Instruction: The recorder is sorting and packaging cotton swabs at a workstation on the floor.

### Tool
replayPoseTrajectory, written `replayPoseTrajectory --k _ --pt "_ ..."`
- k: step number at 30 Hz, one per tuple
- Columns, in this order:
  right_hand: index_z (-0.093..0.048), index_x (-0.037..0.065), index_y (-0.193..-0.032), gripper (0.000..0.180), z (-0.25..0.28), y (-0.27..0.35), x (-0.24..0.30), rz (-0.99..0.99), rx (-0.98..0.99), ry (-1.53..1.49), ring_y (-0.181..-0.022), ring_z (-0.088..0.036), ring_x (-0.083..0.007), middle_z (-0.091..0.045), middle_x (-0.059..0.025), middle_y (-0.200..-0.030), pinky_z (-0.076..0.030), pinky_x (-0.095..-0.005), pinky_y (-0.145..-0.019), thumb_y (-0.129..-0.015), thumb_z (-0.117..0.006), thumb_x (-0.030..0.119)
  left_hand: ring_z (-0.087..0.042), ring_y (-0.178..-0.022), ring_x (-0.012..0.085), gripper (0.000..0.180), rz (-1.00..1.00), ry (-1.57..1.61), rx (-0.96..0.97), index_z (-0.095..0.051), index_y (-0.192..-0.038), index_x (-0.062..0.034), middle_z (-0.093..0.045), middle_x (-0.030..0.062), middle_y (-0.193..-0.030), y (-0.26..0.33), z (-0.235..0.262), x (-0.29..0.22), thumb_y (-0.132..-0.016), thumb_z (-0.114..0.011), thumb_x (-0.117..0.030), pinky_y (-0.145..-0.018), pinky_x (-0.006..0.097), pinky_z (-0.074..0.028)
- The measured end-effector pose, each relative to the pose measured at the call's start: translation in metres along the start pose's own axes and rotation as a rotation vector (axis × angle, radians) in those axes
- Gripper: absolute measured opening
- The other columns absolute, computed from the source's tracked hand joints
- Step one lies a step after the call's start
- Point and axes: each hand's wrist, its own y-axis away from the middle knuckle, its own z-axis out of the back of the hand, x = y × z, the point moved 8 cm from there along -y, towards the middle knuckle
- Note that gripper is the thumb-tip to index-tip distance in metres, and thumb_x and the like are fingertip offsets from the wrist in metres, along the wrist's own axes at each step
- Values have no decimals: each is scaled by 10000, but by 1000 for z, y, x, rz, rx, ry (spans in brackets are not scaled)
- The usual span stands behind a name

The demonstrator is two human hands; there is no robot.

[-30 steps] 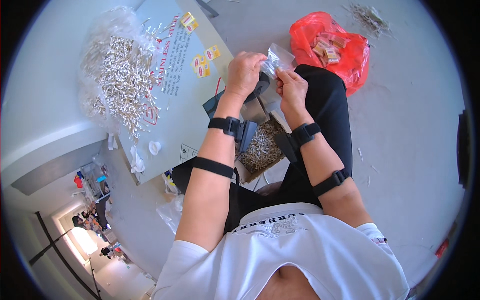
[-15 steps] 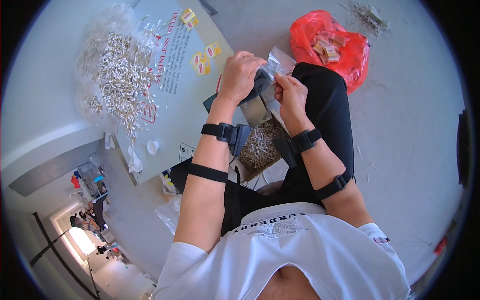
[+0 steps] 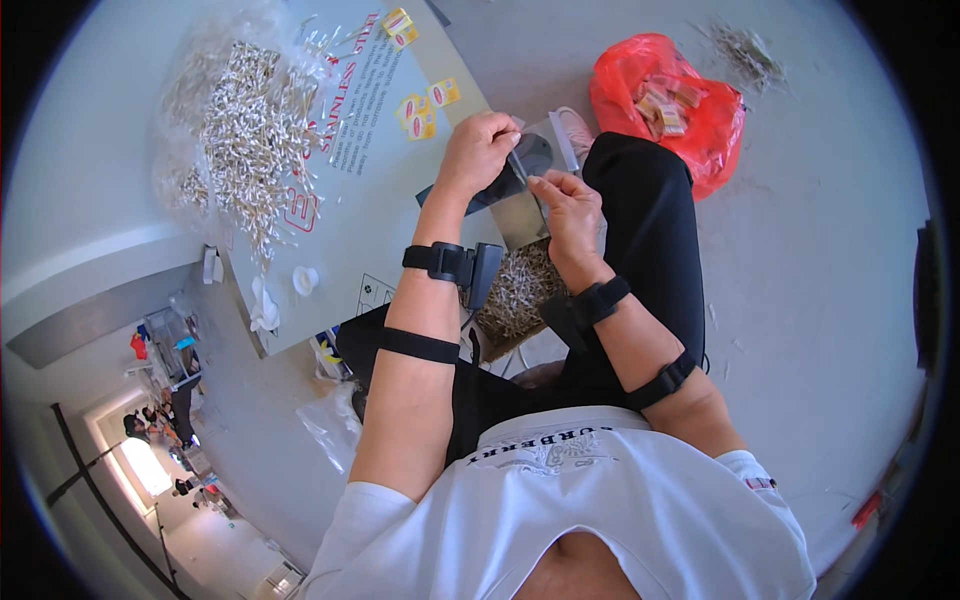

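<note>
Over my lap I hold a small clear plastic bag between both hands. My left hand pinches one side of its edge with thumb and fingertips. Slightly lower and to the right, my right hand pinches the edge too, its fingers bent. A dark object shows behind the clear plastic, and a shiny metal plate lies beneath. Below my hands stands a cardboard box of loose cotton swabs, partly covered by my right wrist strap. Whether the bag holds anything I cannot make out.
On the table to the left lies a large clear bag spilling cotton swabs. Several yellow cards lie near the table's far edge. A red plastic bag with small packs sits on the floor, right of my knee.
Both hands have shifted a little, the right one down and to the left. The clear bag is now spread wider and flatter between and behind them. The whole view has tilted slightly.
</note>
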Motion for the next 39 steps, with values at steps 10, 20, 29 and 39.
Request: replayPoseTrajectory --k 10,20,29,39 --pt "-611 -1 -629 218 -20 8 -10 485 -54 705 -622 -481 -87 -548 -11 -751 -366 -256 -546 -690 -810 66 -519 -997 356 92 -138 -672 -32 -647 -901 -59 -578 131 -941 22 11 -5 -837 -644 -125 -881 452 -443" --pt "-634 -4 -731 257 17 -4 -21 167 -85 525 -880 -599 -282 -604 -158 -966 -487 -365 -806 -665 -821 159 -591 -1000 382 288 93 -540 82 -605 -1072 -26 -618 189 -1055 157 26 -13 -831 -671 -168 -865 445 -480" --pt "-648 6 -876 59 2 111 133 67 607 477 -675 -627 -102 -668 -53 -772 -488 -215 -595 -879 -655 64 -606 -954 376 224 163 -569 -209 -621 -968 -47 -629 166 -966 342 108 -62 -834 -679 -217 -800 484 -488" --pt "-663 22 -869 61 66 138 169 30 452 486 -682 -636 -86 -692 -57 -806 -503 -199 -604 -883 -651 80 -598 -971 382 267 463 -516 -126 -643 -1030 -38 -629 179 -1002 436 104 -32 -826 -685 -205 -837 452 -482"
